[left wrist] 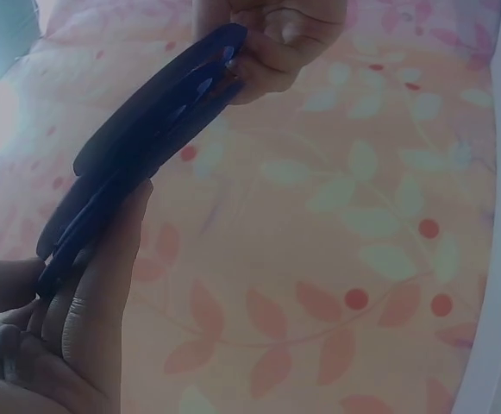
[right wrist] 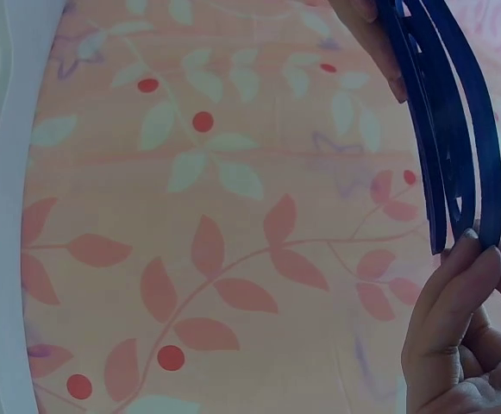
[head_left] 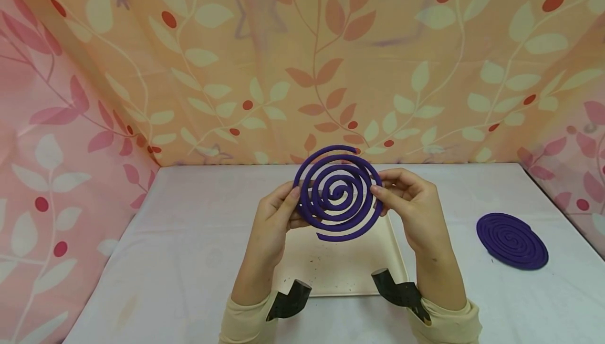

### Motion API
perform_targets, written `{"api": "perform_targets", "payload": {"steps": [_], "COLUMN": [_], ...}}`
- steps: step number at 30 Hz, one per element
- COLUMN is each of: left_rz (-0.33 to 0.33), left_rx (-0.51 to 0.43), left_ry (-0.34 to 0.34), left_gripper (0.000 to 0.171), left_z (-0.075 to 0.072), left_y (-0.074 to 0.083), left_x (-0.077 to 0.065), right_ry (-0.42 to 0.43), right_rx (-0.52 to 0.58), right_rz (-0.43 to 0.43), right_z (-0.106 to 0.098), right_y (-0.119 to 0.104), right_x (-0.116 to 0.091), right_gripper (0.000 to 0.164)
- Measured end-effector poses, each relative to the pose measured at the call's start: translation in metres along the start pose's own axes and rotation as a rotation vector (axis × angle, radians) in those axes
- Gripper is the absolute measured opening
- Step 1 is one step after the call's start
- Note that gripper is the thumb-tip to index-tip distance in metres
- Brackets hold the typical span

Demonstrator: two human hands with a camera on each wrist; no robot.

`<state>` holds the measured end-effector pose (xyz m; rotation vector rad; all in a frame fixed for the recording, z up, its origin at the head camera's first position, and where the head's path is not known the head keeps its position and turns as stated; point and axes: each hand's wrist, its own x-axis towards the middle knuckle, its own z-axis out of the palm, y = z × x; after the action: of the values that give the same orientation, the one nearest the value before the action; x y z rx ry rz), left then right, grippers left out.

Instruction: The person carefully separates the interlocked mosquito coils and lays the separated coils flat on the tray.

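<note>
A purple mosquito coil [head_left: 336, 195] is held up in front of me, its rings spread slightly apart. Two loose ends show, one at the top and one at the bottom. My left hand [head_left: 270, 220] pinches its left edge, thumb on the near face and fingers behind. At the opposite edge my right hand [head_left: 418, 210] grips the outer ring between thumb and fingers. Seen edge-on in the left wrist view, the coil [left wrist: 112, 172] shows layers standing apart. In the right wrist view the coil [right wrist: 444, 112] also has gaps between its rings.
Below the hands a cream tray [head_left: 331, 268] holds small dark crumbs. Another purple coil [head_left: 512, 241], tightly wound, lies flat on the white tablecloth [head_left: 165, 260] to the right. Patterned curtains [head_left: 283, 71] stand behind and at both sides. Black mounts [head_left: 397, 291] sit at the wrists.
</note>
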<state>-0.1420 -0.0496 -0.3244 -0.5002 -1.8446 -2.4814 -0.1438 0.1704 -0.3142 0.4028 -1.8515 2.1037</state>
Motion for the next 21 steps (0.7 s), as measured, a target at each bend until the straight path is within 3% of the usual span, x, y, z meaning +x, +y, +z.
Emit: {"api": "perform_targets", "payload": {"steps": [21], "left_rz": [-0.031], "left_rx": [-0.005], "left_ry": [-0.007], "left_gripper": [0.026], "left_z": [-0.0034], "left_y": [-0.0006], "left_x": [0.0037], "right_ry": [-0.025], "right_rx": [0.012], "right_rz": [0.036], "right_z": [0.0006], "right_y": [0.0095], "right_x": [0.004], "right_gripper": [0.016]}}
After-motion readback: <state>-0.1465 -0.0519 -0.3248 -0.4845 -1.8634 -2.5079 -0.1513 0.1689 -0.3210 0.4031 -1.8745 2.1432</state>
